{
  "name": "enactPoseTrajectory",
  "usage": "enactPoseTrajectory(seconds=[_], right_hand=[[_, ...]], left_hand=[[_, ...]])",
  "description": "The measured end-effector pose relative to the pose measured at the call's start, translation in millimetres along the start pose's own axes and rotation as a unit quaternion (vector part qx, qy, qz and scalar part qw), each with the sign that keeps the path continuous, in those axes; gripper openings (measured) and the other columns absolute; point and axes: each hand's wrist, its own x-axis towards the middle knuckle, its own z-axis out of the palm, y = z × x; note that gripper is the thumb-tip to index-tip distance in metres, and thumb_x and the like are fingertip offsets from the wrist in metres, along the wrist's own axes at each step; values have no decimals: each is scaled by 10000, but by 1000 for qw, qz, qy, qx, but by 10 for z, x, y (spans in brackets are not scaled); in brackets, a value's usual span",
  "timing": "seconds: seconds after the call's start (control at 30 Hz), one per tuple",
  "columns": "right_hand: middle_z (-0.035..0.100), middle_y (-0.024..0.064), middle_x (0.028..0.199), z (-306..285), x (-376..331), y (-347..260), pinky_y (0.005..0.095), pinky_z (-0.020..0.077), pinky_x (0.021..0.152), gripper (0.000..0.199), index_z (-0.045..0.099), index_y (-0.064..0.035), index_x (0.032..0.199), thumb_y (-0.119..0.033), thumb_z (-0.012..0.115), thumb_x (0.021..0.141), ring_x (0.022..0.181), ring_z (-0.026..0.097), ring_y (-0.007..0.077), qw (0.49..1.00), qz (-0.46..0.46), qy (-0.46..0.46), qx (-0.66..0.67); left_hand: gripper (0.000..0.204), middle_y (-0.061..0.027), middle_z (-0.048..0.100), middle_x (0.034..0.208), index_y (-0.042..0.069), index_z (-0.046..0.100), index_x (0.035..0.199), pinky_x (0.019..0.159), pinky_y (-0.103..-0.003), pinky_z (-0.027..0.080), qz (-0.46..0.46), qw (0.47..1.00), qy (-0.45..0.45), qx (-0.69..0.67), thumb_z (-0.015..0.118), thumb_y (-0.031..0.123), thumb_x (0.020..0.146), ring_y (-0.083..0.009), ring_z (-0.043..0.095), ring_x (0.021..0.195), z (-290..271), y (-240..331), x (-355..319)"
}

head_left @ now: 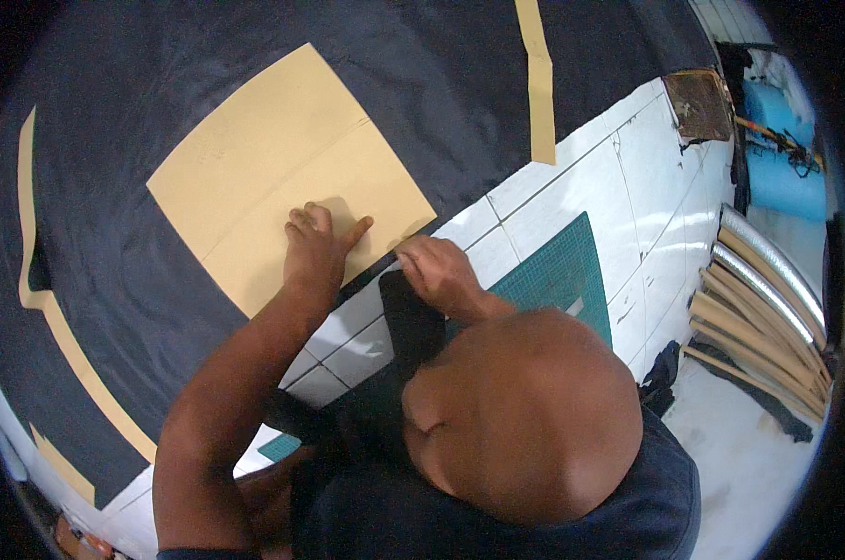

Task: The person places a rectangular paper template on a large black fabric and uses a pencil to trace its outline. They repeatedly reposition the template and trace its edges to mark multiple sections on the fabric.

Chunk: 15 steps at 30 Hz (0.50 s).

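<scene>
Left hand (314,247), loosely spread, touches tan card (268,140); right hand (436,271) is curled.

The tan sheet (282,154) seems matt paper, the dark cloth (422,84) slightly wrinkled; toward two o'clock, white tiles (665,182) look glossy; toward three, silver rolls (773,250) metallic.

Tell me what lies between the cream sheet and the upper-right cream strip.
In the head view, only bare dark fabric lies between the cream sheet and the cream strip.
</scene>
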Motion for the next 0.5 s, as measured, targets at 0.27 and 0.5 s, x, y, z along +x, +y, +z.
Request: enactPoseTrajectory(seconds=[0.27, 0.5], right_hand=[[676, 180, 1059, -8, -30, 29, 466, 522, 880, 248, 654, -41, 1086, -243, 551, 987, 991, 655, 392, 986, 139, 27, 91], [652, 201, 1119, -217, -154, 205, 447, 514, 910, 289, 637, -24, 1129, -261, 514, 1020, 1038, 643, 384, 963, 229, 87, 108]], left_hand=[[650, -193, 322, 1586, 99, 495, 1423, 1199, -529, 276, 179, 972, 148, 24, 707, 346, 861, -409, 339, 1444, 63, -91, 173], [674, -228, 425, 1459, 177, 428, 1495, 1063, -497, 479, 189, 973, 40, -126, 685, 280, 880, -443, 394, 1388, -186, 10, 428]])
